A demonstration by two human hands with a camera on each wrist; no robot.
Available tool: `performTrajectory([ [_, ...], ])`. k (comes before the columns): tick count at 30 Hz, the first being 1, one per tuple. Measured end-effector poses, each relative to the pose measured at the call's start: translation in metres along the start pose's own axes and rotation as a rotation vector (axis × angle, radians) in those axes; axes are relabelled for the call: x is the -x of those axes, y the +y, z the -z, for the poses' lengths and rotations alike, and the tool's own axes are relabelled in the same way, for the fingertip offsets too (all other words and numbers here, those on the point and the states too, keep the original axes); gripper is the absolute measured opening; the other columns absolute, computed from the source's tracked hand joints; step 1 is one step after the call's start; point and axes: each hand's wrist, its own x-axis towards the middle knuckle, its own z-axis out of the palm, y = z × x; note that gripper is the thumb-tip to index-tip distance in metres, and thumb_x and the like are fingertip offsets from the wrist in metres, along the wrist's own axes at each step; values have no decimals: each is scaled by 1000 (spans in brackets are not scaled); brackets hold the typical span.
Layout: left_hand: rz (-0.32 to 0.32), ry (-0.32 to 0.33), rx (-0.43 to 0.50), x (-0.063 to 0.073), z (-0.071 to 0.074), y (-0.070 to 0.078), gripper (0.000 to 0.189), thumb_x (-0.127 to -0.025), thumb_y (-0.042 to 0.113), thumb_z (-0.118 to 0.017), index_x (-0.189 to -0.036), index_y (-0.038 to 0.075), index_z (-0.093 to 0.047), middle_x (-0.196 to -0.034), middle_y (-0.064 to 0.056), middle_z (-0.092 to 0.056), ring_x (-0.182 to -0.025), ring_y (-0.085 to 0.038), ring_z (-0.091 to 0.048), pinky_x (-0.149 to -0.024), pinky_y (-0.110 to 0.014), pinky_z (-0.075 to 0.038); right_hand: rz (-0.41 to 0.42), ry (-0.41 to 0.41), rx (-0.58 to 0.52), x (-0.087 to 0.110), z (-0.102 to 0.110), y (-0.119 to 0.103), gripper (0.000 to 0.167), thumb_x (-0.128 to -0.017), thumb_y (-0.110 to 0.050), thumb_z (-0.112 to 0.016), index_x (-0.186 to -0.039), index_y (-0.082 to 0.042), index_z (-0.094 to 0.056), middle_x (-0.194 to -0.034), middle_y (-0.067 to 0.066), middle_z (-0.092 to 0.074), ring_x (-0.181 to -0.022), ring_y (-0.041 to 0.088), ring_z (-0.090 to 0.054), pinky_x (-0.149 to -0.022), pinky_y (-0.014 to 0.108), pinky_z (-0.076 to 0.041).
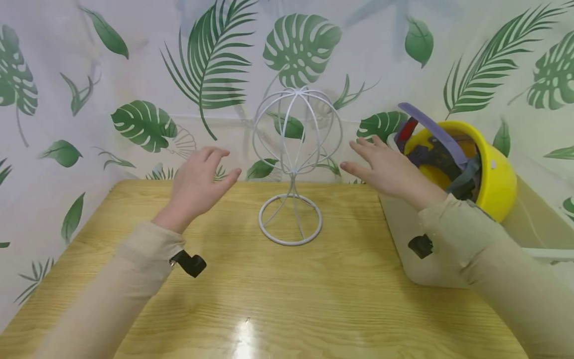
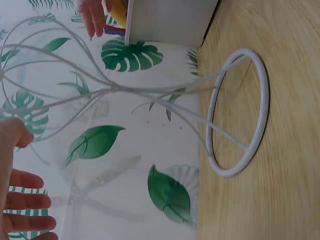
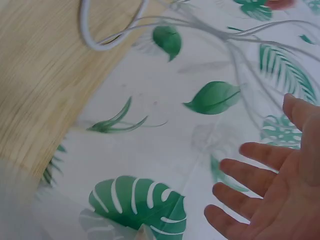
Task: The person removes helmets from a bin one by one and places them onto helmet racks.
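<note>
A white wire stand (image 1: 293, 172) with a round cage top and a ring base (image 2: 264, 102) stands upright on the wooden table. To its left, my left hand (image 1: 197, 182) is raised with thumb and fingers spread, apart from the wire and holding nothing. My right hand (image 1: 387, 167) is lifted on the other side, fingers (image 3: 250, 175) extended toward the cage and bare. In the head view a yellow hard hat (image 1: 501, 172) with a dark inner harness and a purple strap lies tilted in a white bin, partly behind my right wrist.
The white bin (image 1: 403, 234) sits at the right of the wooden table (image 1: 287, 299). Behind the table's far edge hangs a white sheet (image 1: 148, 75) printed with green leaves. Each sleeve cuff carries a small black device (image 1: 192, 264).
</note>
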Motion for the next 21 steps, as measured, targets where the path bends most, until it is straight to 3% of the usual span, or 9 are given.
performTrajectory([
  [3, -6, 4, 62, 2, -4, 7, 49, -95, 46, -49, -124, 8, -58, -125, -9, -56, -116, -30, -51, -90, -47, -45, 6, 1, -76, 11, 1, -3, 80, -94, -64, -34, -149, -6, -31, -150, 21, -31, -139, 42, -20, -108, 62, -18],
  [10, -68, -43, 239, 13, -15, 28, 32, -96, 33, -54, -112, 7, -63, -104, -6, -63, -97, -23, -57, -78, -39, -50, 44, 82, -176, 50, 1, -13, 64, -97, -53, -44, -138, -4, -49, -138, 17, -49, -129, 35, -41, -104, 55, -32],
  [14, -127, -68, 376, 17, -27, 44, 26, -96, 27, -57, -109, 7, -64, -98, -4, -63, -90, -19, -57, -73, -33, -51, 48, 154, -155, 77, -2, -14, 52, -98, -46, -49, -132, -7, -55, -132, 14, -55, -125, 36, -43, -102, 55, -32],
  [21, -197, -143, 596, 19, -44, 81, 20, -94, 20, -60, -106, 5, -65, -96, -1, -64, -85, -13, -58, -69, -26, -51, -6, 317, -105, 123, -10, -9, 45, -96, -40, -56, -129, -10, -58, -128, 13, -58, -120, 37, -42, -98, 55, -31],
])
